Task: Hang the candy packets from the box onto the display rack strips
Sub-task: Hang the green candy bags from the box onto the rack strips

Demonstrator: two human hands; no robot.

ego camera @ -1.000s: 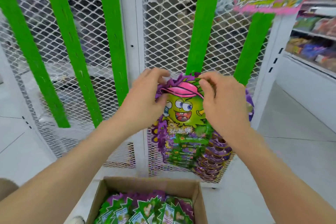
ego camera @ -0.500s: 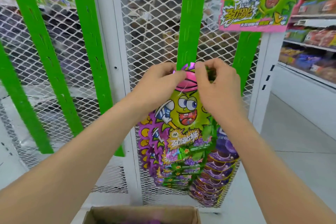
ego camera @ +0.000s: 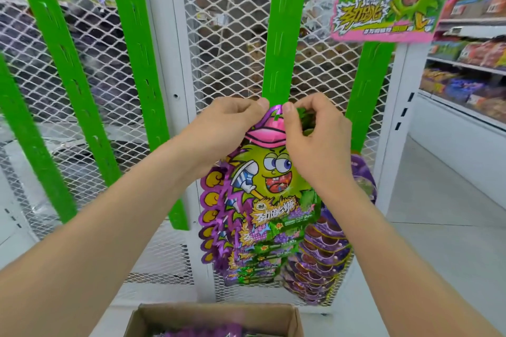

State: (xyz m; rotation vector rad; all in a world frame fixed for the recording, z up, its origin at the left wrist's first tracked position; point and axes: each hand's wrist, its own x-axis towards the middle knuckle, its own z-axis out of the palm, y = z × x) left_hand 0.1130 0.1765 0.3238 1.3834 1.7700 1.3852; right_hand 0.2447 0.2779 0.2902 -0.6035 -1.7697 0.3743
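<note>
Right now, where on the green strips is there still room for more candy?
The middle strip is bare above the left hand and right hand. The left strips hang bare. The right strip is free only between the poster and its purple packets. Under the held packet, green packets crowd it.

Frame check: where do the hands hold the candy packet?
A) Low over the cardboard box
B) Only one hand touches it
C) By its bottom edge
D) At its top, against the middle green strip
D: the left hand and the right hand both pinch the top of the candy packet right at the lower end of the green strip.
</note>
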